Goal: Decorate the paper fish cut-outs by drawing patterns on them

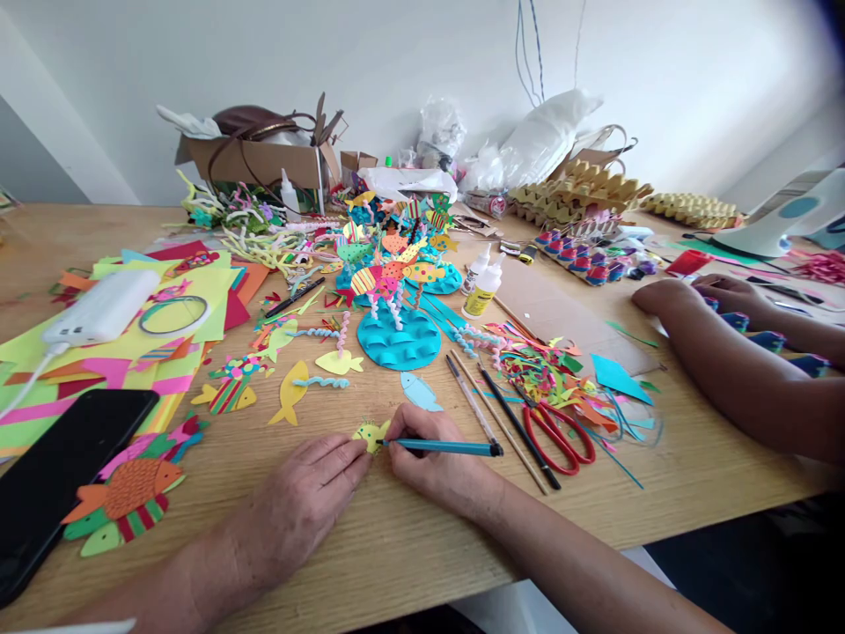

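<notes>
My right hand pinches a blue felt-tip pen, its tip on a small yellow paper fish with dark markings. From the left, the outstretched fingertips of my left hand rest on that fish against the table; its thumb is hidden. Just beyond my hands lie a light blue paper fish, a plain yellow fish and a pale yellow fish attached to a twisted pipe cleaner. Farther back stands a blue wavy base with decorated fish on curly stems.
Right of my hands lie red-handled scissors, brushes and paper scraps. Glue bottles stand behind. At left are a black phone, decorated fish and coloured paper. Another person's arm rests at right.
</notes>
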Action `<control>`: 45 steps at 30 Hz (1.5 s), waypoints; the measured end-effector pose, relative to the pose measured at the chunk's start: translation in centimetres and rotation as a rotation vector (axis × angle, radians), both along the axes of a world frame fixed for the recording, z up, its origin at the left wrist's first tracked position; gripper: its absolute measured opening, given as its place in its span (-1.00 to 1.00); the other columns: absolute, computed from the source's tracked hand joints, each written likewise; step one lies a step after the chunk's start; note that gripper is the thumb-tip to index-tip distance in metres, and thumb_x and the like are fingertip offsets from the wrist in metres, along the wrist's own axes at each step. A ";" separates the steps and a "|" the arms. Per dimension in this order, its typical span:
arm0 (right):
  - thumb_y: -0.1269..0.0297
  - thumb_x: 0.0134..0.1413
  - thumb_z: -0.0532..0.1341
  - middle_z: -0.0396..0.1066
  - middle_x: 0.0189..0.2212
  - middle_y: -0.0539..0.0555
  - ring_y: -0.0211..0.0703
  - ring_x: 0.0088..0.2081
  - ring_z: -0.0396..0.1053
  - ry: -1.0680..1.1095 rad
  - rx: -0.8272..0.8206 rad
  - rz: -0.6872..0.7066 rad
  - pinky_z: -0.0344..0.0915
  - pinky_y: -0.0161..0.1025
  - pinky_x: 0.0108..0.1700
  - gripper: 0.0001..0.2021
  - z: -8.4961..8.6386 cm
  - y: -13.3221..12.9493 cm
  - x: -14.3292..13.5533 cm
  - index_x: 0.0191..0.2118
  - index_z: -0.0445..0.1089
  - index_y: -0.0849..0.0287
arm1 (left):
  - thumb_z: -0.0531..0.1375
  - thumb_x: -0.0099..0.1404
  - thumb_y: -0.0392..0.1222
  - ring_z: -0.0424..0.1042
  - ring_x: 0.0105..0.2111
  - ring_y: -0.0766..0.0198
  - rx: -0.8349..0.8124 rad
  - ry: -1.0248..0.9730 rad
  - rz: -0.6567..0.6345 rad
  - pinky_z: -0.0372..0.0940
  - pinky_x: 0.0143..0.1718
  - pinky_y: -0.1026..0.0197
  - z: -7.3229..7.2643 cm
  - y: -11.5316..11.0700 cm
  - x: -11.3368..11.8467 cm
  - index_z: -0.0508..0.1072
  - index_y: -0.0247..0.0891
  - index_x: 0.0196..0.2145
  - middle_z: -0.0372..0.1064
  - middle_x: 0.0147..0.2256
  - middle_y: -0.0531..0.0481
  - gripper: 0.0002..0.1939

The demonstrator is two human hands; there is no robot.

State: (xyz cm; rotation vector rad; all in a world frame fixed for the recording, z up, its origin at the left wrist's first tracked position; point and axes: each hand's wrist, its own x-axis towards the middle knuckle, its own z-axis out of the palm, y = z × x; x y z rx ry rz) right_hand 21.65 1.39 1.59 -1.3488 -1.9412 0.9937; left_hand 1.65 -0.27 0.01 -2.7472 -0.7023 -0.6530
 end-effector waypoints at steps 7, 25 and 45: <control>0.55 -0.18 0.11 0.24 -0.62 -0.09 -0.34 -0.56 0.17 -0.014 0.011 -0.001 0.09 -0.39 -0.47 -0.88 -0.1 0.0 0.0 -0.52 0.25 0.19 | -0.20 0.40 -0.40 0.44 -0.13 0.23 0.010 -0.005 0.009 0.40 -0.10 0.21 0.1 0.0 0.0 0.44 -0.39 -0.12 0.48 -0.17 -0.09 -0.58; 0.55 -0.16 0.11 0.22 -0.63 -0.11 -0.36 -0.56 0.16 -0.036 0.032 0.015 0.09 -0.40 -0.47 -0.87 -0.1 0.1 0.0 -0.53 0.24 0.18 | -0.19 0.39 -0.41 0.41 -0.11 0.20 -0.010 0.005 -0.006 0.40 -0.10 0.19 0.1 0.0 0.0 0.43 -0.43 -0.10 0.46 -0.15 -0.13 -0.59; 0.56 -0.18 0.12 0.22 -0.64 -0.12 -0.36 -0.57 0.17 -0.050 0.058 0.010 0.10 -0.42 -0.48 -0.87 -0.3 0.1 0.0 -0.54 0.23 0.18 | -0.17 0.39 -0.41 0.42 -0.11 0.21 0.002 -0.005 0.001 0.39 -0.09 0.18 -0.3 0.0 0.0 0.42 -0.42 -0.08 0.46 -0.14 -0.12 -0.61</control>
